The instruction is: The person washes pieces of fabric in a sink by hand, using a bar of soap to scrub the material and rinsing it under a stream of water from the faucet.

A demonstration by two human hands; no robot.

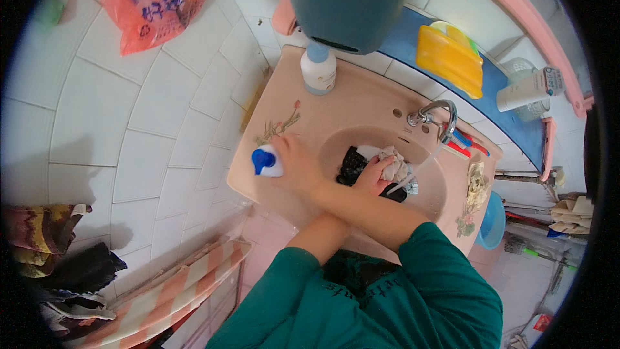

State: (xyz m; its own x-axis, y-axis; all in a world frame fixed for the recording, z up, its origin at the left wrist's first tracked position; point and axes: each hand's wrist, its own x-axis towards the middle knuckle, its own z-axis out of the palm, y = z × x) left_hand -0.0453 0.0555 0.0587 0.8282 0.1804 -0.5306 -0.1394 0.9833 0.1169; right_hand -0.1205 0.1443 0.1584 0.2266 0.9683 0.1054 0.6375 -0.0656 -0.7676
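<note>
My forearms cross over a pink washbasin (361,100). My right hand (294,165) reaches left and grips a white bottle with a blue cap (265,160) standing on the basin's left rim. My left hand (374,174) reaches right into the bowl and holds a wet, light-coloured cloth (395,165), which lies on a black garment (354,165). Water runs from the chrome tap (439,116) in a thin stream down beside the cloths.
A white bottle with a pale blue cap (318,68) stands at the basin's back rim under a hanging blue and yellow basket (342,6). A yellow soap box (450,58) and a tube (529,87) sit on the blue shelf. Toothbrushes (466,145) lie by the tap. White tiled wall at left.
</note>
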